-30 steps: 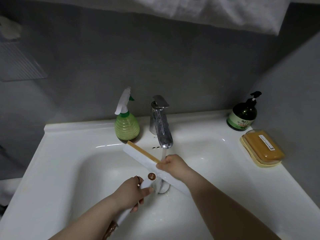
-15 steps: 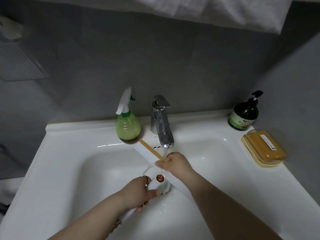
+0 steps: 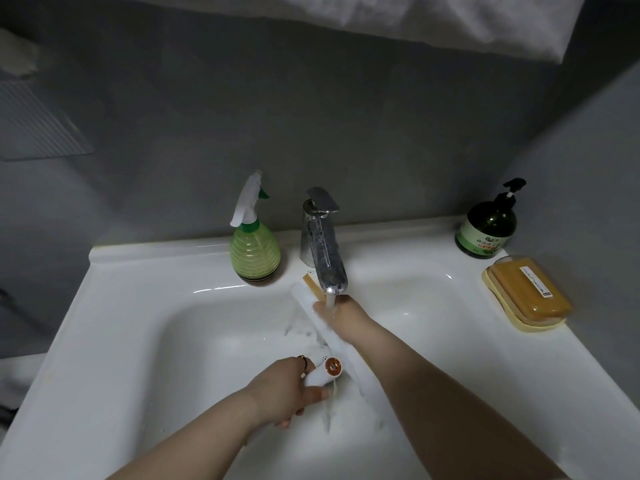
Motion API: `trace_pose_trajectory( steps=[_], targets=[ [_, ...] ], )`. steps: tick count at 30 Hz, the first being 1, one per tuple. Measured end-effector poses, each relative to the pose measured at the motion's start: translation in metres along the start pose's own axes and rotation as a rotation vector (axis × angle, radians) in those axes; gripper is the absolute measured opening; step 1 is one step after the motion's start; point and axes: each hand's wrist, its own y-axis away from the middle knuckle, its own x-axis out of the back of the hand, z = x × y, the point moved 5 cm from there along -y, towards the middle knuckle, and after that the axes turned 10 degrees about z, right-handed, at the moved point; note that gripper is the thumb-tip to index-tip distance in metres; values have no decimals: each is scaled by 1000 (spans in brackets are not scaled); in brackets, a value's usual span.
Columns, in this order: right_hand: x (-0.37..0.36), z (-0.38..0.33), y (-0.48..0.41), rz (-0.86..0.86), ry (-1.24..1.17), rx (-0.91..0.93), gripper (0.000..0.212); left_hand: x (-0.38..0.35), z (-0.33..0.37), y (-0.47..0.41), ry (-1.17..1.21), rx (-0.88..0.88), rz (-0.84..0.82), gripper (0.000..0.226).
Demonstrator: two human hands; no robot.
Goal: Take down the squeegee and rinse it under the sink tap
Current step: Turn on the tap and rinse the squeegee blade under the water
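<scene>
A white squeegee [image 3: 341, 344] with a tan strip along its blade lies slantwise over the white sink basin [image 3: 194, 341]. My left hand [image 3: 287, 389] grips its white handle, whose copper-ringed end faces up. My right hand [image 3: 341, 311] presses on the blade just below the chrome tap [image 3: 323, 251]. Water runs from the tap's spout onto my right hand and the blade, and it splashes into the basin. The blade's far end pokes out under the spout; my right forearm hides part of the near end.
A green spray bottle [image 3: 254, 247] stands left of the tap on the sink's back ledge. At the right are a dark green pump bottle [image 3: 488, 226] and a yellow soap box [image 3: 526, 297]. A white towel [image 3: 450, 19] hangs above; grey walls close in behind and right.
Both hands have slid the squeegee to the right, so less of the blade sticks out left of the tap. My right hand now sits directly in the water stream.
</scene>
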Motion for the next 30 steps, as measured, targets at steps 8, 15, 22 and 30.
trace_pose_trajectory(
  steps=[8,15,22,30],
  targets=[
    [7,-3,0,85,70,33,34,-3,5,-1,-20,-8,2,16],
    [1,1,5,-150,-89,-43,20,2,-6,-2,23,35,41,16],
    [2,1,9,-155,116,-38,22,4,-12,-2,185,55,121,20],
    [3,8,14,-83,70,-4,38,11,-17,1,270,79,139,17]
  ],
)
